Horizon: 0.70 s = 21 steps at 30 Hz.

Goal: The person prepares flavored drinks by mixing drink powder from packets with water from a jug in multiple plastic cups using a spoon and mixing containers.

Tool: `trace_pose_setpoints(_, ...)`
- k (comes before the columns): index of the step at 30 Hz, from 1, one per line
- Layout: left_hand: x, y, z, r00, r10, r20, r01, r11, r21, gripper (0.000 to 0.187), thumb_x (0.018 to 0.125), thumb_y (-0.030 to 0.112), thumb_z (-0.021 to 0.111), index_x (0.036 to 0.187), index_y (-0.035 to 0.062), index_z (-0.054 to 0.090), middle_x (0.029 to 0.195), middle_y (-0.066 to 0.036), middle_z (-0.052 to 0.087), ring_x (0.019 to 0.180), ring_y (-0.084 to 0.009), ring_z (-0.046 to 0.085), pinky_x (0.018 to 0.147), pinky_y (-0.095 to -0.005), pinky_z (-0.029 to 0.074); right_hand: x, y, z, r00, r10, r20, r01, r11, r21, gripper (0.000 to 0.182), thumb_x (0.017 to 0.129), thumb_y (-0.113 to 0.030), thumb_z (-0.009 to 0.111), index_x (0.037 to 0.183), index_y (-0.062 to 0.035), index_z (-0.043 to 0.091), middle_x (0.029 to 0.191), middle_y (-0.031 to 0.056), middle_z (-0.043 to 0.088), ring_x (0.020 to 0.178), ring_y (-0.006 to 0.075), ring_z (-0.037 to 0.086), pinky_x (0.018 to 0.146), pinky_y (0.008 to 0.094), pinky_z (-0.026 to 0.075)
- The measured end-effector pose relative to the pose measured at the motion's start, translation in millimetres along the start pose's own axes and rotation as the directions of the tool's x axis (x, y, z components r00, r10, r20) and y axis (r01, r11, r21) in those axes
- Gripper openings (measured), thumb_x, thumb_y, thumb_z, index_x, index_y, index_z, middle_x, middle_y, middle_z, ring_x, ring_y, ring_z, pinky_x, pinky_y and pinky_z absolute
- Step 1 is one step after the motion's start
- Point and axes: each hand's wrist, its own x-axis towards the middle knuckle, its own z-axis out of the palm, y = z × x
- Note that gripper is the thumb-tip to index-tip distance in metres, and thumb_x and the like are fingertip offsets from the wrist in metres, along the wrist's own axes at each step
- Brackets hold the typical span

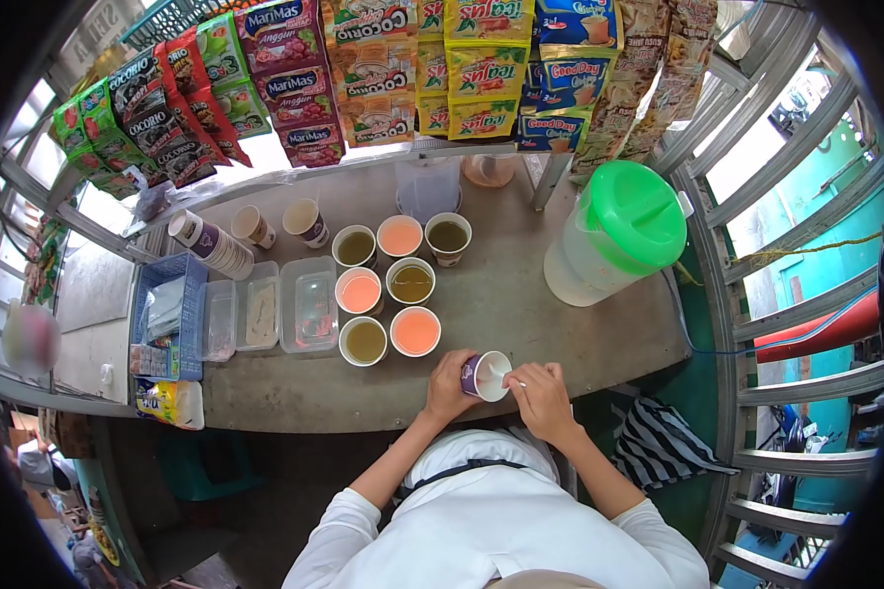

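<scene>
Stall: a barred booth with a grey counter (516, 280), sachet strips (290, 83) hung along its far side, probably to leave the top free for work.
Left hand: the hand (449, 389) was curled around a paper cup (472, 377), seemingly to steady it.
Right hand: the hand (544, 401) pinched a small white utensil (510, 378), likely a spoon, its end inside the cup.
Held cup: near the counter's front edge, before the wearer, mouth tipped rightward, perhaps for easier access; contents too small to tell.
Filled cups: seven filled cups (415, 332), four greenish-brown, three pink-orange, grouped just beyond the hands, presumably within reach.
Pitcher: a green-lidded pitcher (581, 267), upright at right, apart from the cups.
Boxes: clear plastic boxes (309, 306), side by side, left of the cups.
</scene>
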Motion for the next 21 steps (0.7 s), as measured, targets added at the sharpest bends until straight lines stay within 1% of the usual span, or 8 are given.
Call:
trace_pose_setpoints(2, 2, 5, -2, 1.0, -0.011, 0.001, 0.011, 1.0, -0.006, 0.079, 0.048, 0.018, 0.089, 0.116, 0.0062, 0.051, 0.106, -0.014, 0.061, 0.096, -0.0351, 0.061, 0.082, -0.0425, 0.049, 0, 2, 2, 0.999, -0.007, 0.042, 0.006, 1.0, 0.023, 0.019, 0.097, -0.018, 0.047, 0.089, -0.0062, 0.059, 0.086, 0.0068, 0.061, 0.081, 0.0245, 0.056, 0.079, 0.0385, 0.033)
trace_pose_setpoints(5, 2, 4, -4, 1.0, -0.011, 0.026, 0.011, 1.0, -0.012, 0.082, 0.048, 0.023, 0.09, 0.118, 0.0064, 0.05, 0.107, -0.014, 0.061, 0.096, -0.0353, 0.06, 0.082, -0.0425, 0.049, 1, -1, 2, 0.999, -0.03, -0.029, 0.03, 1.0, -0.001, 0.02, 0.098, -0.019, 0.047, 0.088, -0.0063, 0.059, 0.085, 0.0073, 0.061, 0.081, 0.0246, 0.056, 0.078, 0.0386, 0.033)
trace_pose_setpoints(8, 2, 4, -5, 0.999, 0.004, 0.037, -0.004, 1.0, -0.014, 0.083, 0.049, 0.025, 0.09, 0.119, 0.0059, 0.05, 0.107, -0.015, 0.061, 0.096, -0.0357, 0.06, 0.082, -0.0427, 0.048, 2, -2, 1, 0.999, 0.013, 0.039, -0.014, 1.0, 0.027, 0.019, 0.097, -0.018, 0.048, 0.088, -0.0068, 0.06, 0.085, 0.0067, 0.061, 0.081, 0.0242, 0.055, 0.079, 0.0388, 0.033)
trace_pose_setpoints(11, -4, -4, -1, 1.0, 0.002, 0.021, -0.002, 1.0, 0.017, 0.083, 0.049, 0.026, 0.09, 0.119, 0.0053, 0.05, 0.107, -0.015, 0.061, 0.097, -0.0361, 0.06, 0.082, -0.0431, 0.048, 3, -4, 1, 0.999, -0.007, -0.033, 0.005, 0.999, -0.053, 0.018, 0.096, -0.018, 0.048, 0.088, -0.0068, 0.06, 0.085, 0.0068, 0.061, 0.082, 0.0236, 0.056, 0.08, 0.0391, 0.032)
trace_pose_setpoints(14, -11, -9, 5, 1.0, -0.017, -0.001, 0.017, 1.0, 0.013, 0.083, 0.05, 0.026, 0.09, 0.119, 0.0054, 0.05, 0.108, -0.015, 0.061, 0.097, -0.0362, 0.06, 0.084, -0.0438, 0.047, 3, -1, 0, 0.999, -0.008, 0.048, 0.009, 1.0, -0.03, 0.016, 0.095, -0.017, 0.05, 0.088, -0.0073, 0.06, 0.085, 0.0059, 0.061, 0.082, 0.0227, 0.056, 0.08, 0.0394, 0.032)
trace_pose_setpoints(17, -10, -11, 5, 1.0, -0.017, 0.004, 0.017, 1.0, 0.007, 0.084, 0.05, 0.026, 0.09, 0.12, 0.0061, 0.049, 0.11, -0.015, 0.062, 0.098, -0.0354, 0.06, 0.084, -0.0438, 0.047, 5, -4, 0, 0.998, -0.049, -0.027, 0.046, 0.995, -0.092, 0.019, 0.096, -0.018, 0.048, 0.086, -0.007, 0.06, 0.083, 0.0059, 0.06, 0.082, 0.0235, 0.055, 0.081, 0.0379, 0.031)
trace_pose_setpoints(20, -2, -2, -1, 1.0, 0.004, 0.024, -0.005, 1.0, 0.025, 0.084, 0.05, 0.026, 0.09, 0.121, 0.0066, 0.049, 0.11, -0.014, 0.062, 0.097, -0.0345, 0.061, 0.083, -0.0437, 0.046, 4, -2, 0, 0.999, -0.021, 0.029, 0.021, 1.0, -0.01, 0.018, 0.096, -0.018, 0.048, 0.086, -0.0073, 0.06, 0.084, 0.0053, 0.06, 0.083, 0.0234, 0.055, 0.081, 0.0386, 0.031)
trace_pose_setpoints(21, -1, 0, -3, 1.0, 0.012, 0.023, -0.012, 1.0, 0.029, 0.084, 0.05, 0.026, 0.09, 0.12, 0.0067, 0.049, 0.109, -0.014, 0.062, 0.097, -0.0344, 0.061, 0.083, -0.0435, 0.046, 5, -3, 0, 0.999, -0.028, 0.023, 0.029, 0.998, -0.048, 0.018, 0.096, -0.018, 0.048, 0.086, -0.0073, 0.06, 0.084, 0.0054, 0.061, 0.083, 0.0234, 0.055, 0.081, 0.0389, 0.031)
